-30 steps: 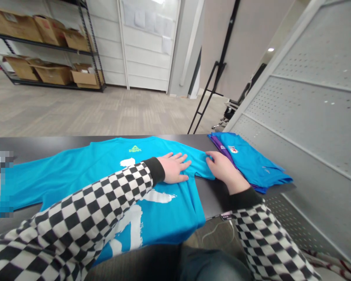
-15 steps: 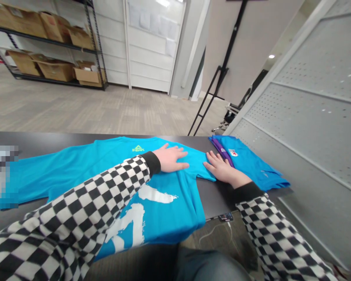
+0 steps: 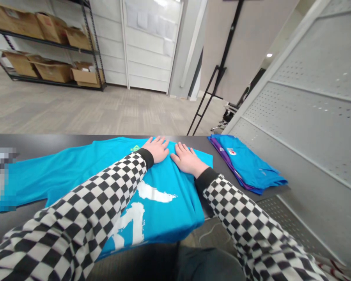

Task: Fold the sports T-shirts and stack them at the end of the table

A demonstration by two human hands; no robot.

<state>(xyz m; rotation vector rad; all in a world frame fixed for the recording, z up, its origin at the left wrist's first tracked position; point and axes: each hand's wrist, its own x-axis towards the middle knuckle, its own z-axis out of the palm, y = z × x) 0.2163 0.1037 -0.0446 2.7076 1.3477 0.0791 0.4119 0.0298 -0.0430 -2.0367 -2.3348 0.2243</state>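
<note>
A bright blue shirt lies spread over the dark table, one long sleeve reaching left and its lower part hanging over the near edge. White brush-like print marks its front, and a small green logo shows near the collar, partly covered by my left hand. My left hand rests flat on the upper chest, fingers stretched out. Just right of it, my right hand lies palm down on the shoulder area, fingers extended. Neither hand grips the fabric.
Folded blue and purple garments lie stacked at the table's right end, beside a grey perforated panel. The dark table has a pixelated item at its left. Beyond stand a shelf with cardboard boxes and a black stand.
My right hand has moved left from the short sleeve end onto the shirt's shoulder. My left hand has shifted slightly left and away from me, toward the collar.
</note>
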